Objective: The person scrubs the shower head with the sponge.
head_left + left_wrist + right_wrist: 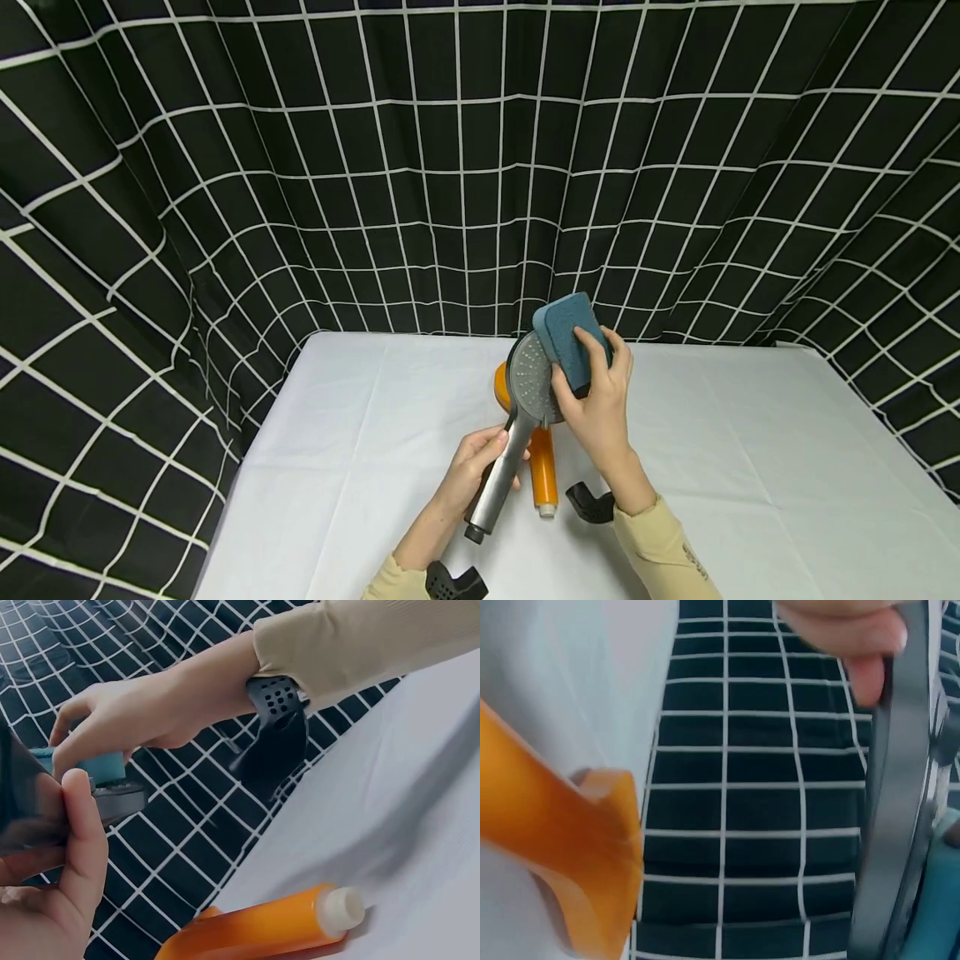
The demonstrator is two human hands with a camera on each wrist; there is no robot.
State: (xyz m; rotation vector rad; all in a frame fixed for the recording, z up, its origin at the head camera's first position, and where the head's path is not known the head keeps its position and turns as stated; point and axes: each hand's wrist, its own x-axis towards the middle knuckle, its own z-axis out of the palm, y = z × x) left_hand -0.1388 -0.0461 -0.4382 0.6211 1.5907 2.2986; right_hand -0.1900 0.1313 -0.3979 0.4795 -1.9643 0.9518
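A silver-grey handheld shower head [531, 379] is held up over the table, tilted with its round nozzle face toward the head camera. My left hand [474, 467] grips its handle around the middle. In my right hand [602, 408] is a blue sponge [570, 333], pinched between thumb and fingers and laid against the right side of the nozzle face, part of which it hides. Behind and below lies an orange shower head [544, 475] on the table, its head partly covered by the grey one; its pale threaded end [345, 908] shows in the left wrist view.
A white cloth [337, 467] covers the table. Black curtains with a white grid [420, 183] stand behind it and along both sides. Each wrist carries a black strap mount [590, 503] near its beige sleeve [660, 542].
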